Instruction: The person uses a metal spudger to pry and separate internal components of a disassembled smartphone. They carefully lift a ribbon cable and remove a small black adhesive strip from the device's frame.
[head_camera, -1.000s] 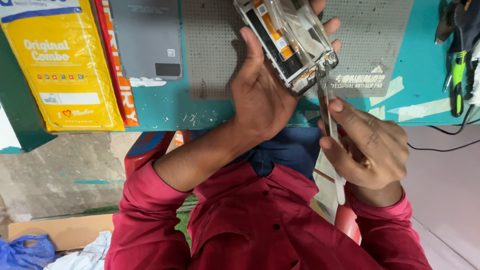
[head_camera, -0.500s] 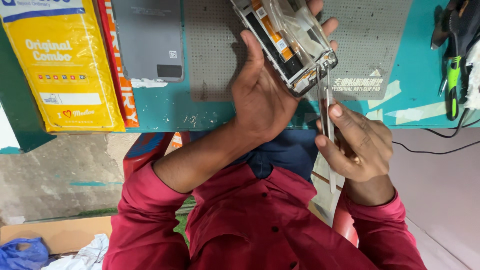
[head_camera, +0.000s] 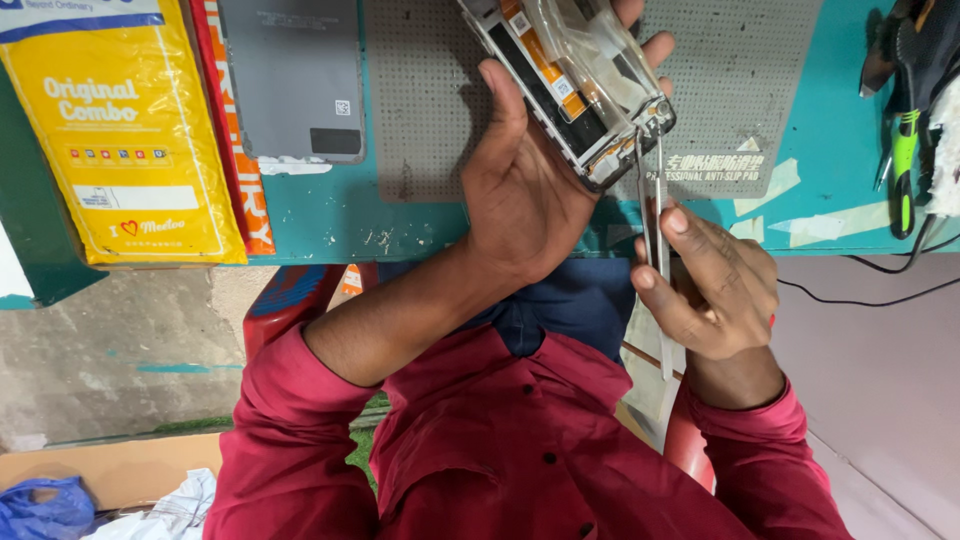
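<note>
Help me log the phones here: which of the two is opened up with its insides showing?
The phone gripped in the left hand, its opened phone body exposing inner parts. The grey phone lies closed on the teal table.

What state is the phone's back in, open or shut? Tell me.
Open. The phone in the left hand shows bare internals, its grey back cover lies apart, and the right hand's tweezers reach its corner.

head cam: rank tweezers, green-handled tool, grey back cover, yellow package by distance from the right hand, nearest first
1. tweezers: pinched in the right hand.
2. green-handled tool: at the mat's right end, past the hand.
3. grey back cover: lying flat beyond the left hand.
4. yellow package: far left.
</note>
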